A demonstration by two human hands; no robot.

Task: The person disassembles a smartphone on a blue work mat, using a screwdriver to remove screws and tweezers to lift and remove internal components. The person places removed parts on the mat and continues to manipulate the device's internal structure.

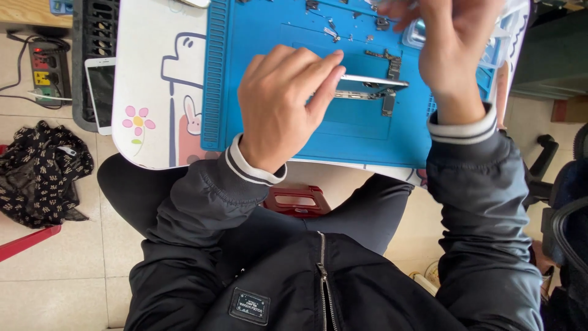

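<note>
Below, white table (pixel 153 73) with cartoon print, blue mat (pixel 367 135) on it, left hand (pixel 278 107) pinching the phone frame (pixel 373 86) at mat centre, right hand (pixel 456 40) raised above, grip unclear, small parts (pixel 331 30) scattered behind.

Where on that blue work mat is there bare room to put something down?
The blue silicone work mat is bare along its near edge, below the silver phone frame that the left hand steadies, and at its upper left beside the ribbed border. The far strip is crowded with small loose parts, where the right hand reaches toward a clear plastic tray.
</note>
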